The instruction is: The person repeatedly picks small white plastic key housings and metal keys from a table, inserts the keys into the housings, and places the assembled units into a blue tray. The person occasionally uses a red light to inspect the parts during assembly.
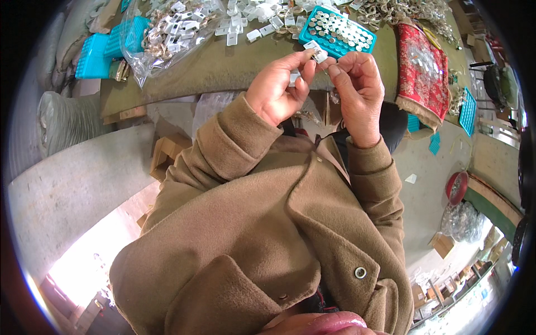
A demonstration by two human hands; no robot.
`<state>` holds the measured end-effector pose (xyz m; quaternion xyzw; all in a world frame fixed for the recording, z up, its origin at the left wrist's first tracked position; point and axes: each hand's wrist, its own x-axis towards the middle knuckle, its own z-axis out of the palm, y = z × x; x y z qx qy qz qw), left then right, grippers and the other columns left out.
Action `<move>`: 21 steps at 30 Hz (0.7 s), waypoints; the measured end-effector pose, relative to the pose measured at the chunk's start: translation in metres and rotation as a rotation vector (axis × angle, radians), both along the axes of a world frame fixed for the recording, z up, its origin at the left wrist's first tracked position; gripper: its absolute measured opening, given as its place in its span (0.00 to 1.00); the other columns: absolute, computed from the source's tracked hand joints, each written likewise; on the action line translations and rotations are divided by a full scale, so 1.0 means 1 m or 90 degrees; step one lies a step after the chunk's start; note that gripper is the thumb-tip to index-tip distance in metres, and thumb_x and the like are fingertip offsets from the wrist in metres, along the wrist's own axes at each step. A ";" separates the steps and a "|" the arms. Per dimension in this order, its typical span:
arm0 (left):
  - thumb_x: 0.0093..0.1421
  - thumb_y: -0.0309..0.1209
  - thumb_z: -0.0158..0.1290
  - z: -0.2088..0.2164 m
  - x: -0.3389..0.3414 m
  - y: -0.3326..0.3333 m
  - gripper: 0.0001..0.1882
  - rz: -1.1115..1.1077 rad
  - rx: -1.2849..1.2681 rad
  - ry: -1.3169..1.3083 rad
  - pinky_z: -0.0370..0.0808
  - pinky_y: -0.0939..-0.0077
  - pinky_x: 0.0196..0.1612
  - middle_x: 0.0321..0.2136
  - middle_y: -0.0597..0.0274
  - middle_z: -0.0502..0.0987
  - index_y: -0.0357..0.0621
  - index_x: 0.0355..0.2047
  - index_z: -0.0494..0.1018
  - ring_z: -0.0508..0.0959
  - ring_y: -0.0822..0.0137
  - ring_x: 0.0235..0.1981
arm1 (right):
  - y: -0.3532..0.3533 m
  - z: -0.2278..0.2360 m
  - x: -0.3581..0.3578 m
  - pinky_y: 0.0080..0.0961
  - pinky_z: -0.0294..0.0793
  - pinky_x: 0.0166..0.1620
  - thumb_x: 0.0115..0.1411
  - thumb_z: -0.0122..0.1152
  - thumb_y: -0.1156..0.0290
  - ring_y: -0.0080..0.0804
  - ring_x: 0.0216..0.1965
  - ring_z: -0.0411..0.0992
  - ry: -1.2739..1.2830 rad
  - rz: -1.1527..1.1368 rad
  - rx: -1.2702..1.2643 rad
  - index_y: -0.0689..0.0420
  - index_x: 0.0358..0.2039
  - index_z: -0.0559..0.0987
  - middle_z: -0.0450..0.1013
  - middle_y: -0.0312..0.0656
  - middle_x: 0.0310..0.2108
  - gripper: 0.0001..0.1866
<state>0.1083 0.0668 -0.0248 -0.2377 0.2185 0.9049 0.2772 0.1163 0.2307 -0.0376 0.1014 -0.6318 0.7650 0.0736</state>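
Above the near edge of the table, my left hand (282, 86) is closed on a small white plastic housing (319, 54), pinched between thumb and fingertips. Close beside it on the right, my right hand (358, 86) makes a pinch, its fingertips almost meeting those of the left. What the right fingers hold is too small to make out. Just beyond both hands lies a turquoise tray (365, 47) with rows of small round metal pieces (340, 30). More loose white housings (271, 28) are heaped on the far side of the table.
At the far left, a clear plastic bag (173, 25) of white and metal parts sits beside turquoise trays (95, 56). A red patterned cloth (421, 70) bearing small clear pieces covers the table's right part. Metal parts (399, 11) are piled behind it. A cardboard box (167, 153) stands below the table.
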 end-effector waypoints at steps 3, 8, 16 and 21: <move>0.69 0.32 0.49 -0.005 -0.004 -0.002 0.18 0.002 0.022 -0.051 0.74 0.97 0.22 0.53 0.58 0.75 0.40 0.56 0.67 0.81 0.81 0.41 | 0.000 0.001 0.001 0.15 0.71 0.33 0.59 0.62 0.82 0.16 0.32 0.69 0.006 -0.055 0.115 0.60 0.36 0.73 0.71 0.31 0.31 0.07; 0.68 0.36 0.51 -0.007 -0.007 -0.015 0.17 -0.055 -0.140 0.064 0.77 0.95 0.24 0.48 0.61 0.79 0.40 0.53 0.71 0.81 0.78 0.44 | 0.008 0.011 -0.002 0.17 0.72 0.36 0.58 0.64 0.78 0.17 0.30 0.69 -0.050 -0.002 0.262 0.61 0.35 0.77 0.74 0.33 0.28 0.05; 0.63 0.32 0.55 -0.005 -0.010 -0.031 0.11 -0.095 -0.330 0.181 0.75 0.89 0.34 0.42 0.66 0.81 0.45 0.45 0.77 0.80 0.78 0.42 | 0.012 0.008 -0.058 0.34 0.74 0.35 0.58 0.62 0.70 0.42 0.30 0.75 0.092 -0.153 0.593 0.58 0.31 0.80 0.76 0.45 0.29 0.05; 0.64 0.30 0.53 -0.008 -0.010 -0.030 0.09 -0.124 -0.341 0.197 0.74 0.88 0.32 0.41 0.65 0.82 0.45 0.44 0.75 0.81 0.78 0.41 | -0.001 -0.003 -0.060 0.41 0.74 0.35 0.58 0.62 0.67 0.49 0.32 0.75 0.087 -0.176 0.756 0.55 0.32 0.78 0.74 0.45 0.32 0.06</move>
